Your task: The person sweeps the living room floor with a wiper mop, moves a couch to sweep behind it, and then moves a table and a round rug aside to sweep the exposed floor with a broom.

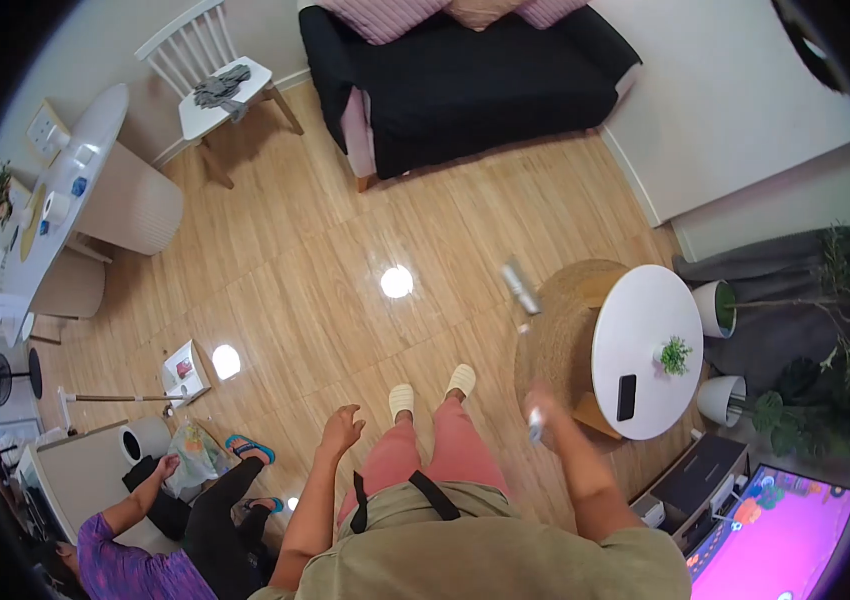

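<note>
My left hand (pixel 343 430) hangs over the floor left of my feet, holding nothing, its fingers loosely apart. Near the round table, my right hand (pixel 544 408) is smeared by motion and closed around a small white-and-blue object (pixel 535 424) too blurred to name. Beyond it, a blurred silvery cylindrical object (pixel 520 287) shows by the edge of the woven round rug (pixel 557 300); whether it rests on the floor or is in the air I cannot tell. A tiny pale blurred spot is just below it.
A white round table (pixel 645 320) bears a phone (pixel 627 397) and a small plant. A black-covered sofa (pixel 475 85) and a white chair (pixel 229 90) with grey cloth stand ahead. At lower left sit another person (pixel 150 550), a plastic bag (pixel 193 457) and a dustpan (pixel 185 371).
</note>
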